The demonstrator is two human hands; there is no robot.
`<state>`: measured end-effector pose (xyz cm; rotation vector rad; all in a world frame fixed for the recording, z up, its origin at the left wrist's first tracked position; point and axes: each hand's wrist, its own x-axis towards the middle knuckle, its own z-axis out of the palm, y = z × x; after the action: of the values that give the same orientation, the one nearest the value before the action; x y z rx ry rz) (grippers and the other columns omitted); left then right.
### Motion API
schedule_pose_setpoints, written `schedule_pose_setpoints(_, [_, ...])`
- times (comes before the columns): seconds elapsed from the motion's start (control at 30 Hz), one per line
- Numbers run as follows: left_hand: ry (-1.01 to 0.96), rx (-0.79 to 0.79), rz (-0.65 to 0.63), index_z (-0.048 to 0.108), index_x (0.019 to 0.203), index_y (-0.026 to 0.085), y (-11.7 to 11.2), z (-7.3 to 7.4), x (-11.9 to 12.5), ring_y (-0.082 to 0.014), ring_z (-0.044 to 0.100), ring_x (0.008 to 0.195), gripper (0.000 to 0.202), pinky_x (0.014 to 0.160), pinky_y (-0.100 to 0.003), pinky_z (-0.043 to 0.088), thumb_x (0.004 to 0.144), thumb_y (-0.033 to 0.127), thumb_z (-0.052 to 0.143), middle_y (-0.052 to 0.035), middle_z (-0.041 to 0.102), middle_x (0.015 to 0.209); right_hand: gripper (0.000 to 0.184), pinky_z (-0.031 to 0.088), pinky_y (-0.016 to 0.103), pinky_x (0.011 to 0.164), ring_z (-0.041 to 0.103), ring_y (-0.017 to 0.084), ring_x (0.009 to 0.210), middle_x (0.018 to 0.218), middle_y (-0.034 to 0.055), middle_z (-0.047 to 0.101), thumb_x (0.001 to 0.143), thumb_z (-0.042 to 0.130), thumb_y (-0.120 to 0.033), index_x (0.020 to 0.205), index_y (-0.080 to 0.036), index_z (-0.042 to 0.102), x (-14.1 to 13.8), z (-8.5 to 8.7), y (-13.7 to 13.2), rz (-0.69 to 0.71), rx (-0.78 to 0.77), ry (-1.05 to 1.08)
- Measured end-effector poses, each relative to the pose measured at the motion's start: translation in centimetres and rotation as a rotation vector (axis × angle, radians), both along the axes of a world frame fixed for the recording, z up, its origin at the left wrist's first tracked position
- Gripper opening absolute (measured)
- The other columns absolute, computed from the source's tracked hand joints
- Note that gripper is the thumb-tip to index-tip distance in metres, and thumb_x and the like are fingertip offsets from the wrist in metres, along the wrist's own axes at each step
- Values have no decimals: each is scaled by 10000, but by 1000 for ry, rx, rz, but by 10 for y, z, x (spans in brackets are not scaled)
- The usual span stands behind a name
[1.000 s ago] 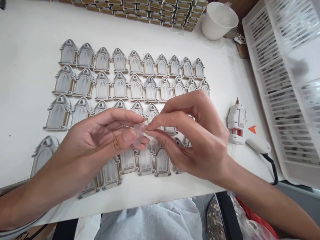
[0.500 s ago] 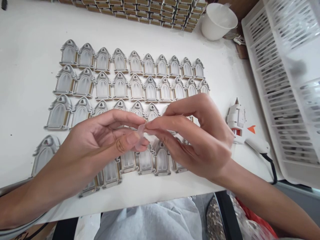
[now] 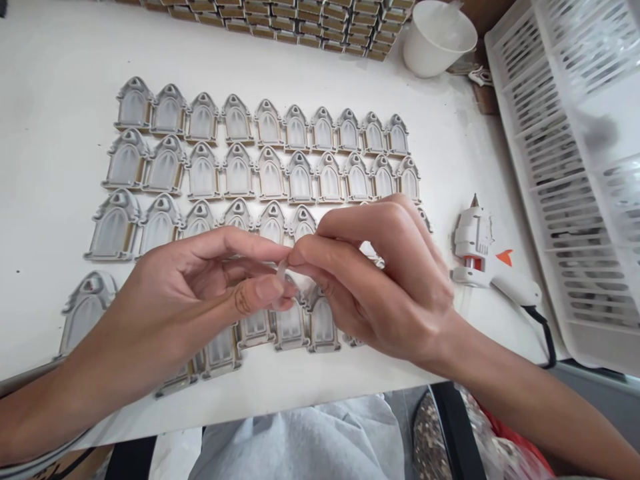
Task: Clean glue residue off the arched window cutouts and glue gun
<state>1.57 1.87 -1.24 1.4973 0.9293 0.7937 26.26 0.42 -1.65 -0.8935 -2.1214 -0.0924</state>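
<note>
Fingers of the left hand and right hand pinch a strip; slack grip could drop it among frames nearing the surface's front edge.

A white tabletop, marked by small dark specks, spreads across most of the view under pale, even light. Below its near edge show a strip of grey floor and a black bar; a brown surface shows at the upper right, behind the table.
</note>
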Motion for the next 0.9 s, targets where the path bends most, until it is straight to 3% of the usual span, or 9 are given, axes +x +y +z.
schedule_pose_setpoints(0.3, [-1, -102, 26, 924, 1228, 383, -2, 1, 2, -215, 936, 821, 180, 707, -224, 760, 1055, 335, 909, -16, 935, 942, 225, 561, 404, 657, 673, 199, 797, 1062, 43, 799, 1071, 701, -20, 1112, -228, 776, -1, 1, 2, -14, 23, 6])
schedule_pose_setpoints(0.47, [6, -197, 83, 932, 1226, 389, -8, 4, 2, -233, 945, 926, 230, 783, -265, 782, 1008, 456, 957, -14, 929, 1011, 232, 599, 405, 717, 688, 207, 864, 1107, 49, 790, 1109, 690, -32, 1149, -257, 728, 2, 7, -3, 0, -59, -42])
schedule_pose_setpoints(0.57, [33, -215, 134, 926, 1234, 407, -12, 4, 0, -216, 941, 977, 244, 830, -228, 771, 1001, 472, 962, 7, 929, 1047, 150, 638, 411, 754, 711, 219, 906, 1108, 68, 768, 1122, 750, -96, 1138, -245, 761, 2, 9, -5, 4, -178, 37])
schedule_pose_setpoints(0.67, [54, -132, 193, 921, 1210, 433, -13, 4, 0, -227, 932, 1087, 219, 895, -221, 773, 996, 437, 967, 27, 933, 1181, 83, 672, 388, 762, 754, 216, 947, 1092, 59, 757, 1110, 826, -174, 1170, -230, 810, 2, 6, -3, 23, -273, 193])
schedule_pose_setpoints(0.83, [0, 218, 204, 923, 1248, 419, -13, 4, 2, -256, 901, 1089, 377, 925, -338, 832, 975, 158, 925, 6, 907, 1195, 94, 670, 310, 699, 750, 162, 875, 1040, 50, 797, 1074, 879, -168, 1164, -197, 881, 2, 3, 0, 134, -458, 405])
schedule_pose_setpoints(0.9, [34, 336, 226, 929, 1249, 412, -14, 3, 3, -225, 868, 1090, 411, 884, -300, 820, 957, 122, 936, 5, 894, 1188, 120, 663, 300, 657, 741, 153, 843, 1049, 43, 810, 1068, 883, -158, 1173, -217, 892, 0, 4, -1, 145, -519, 455])
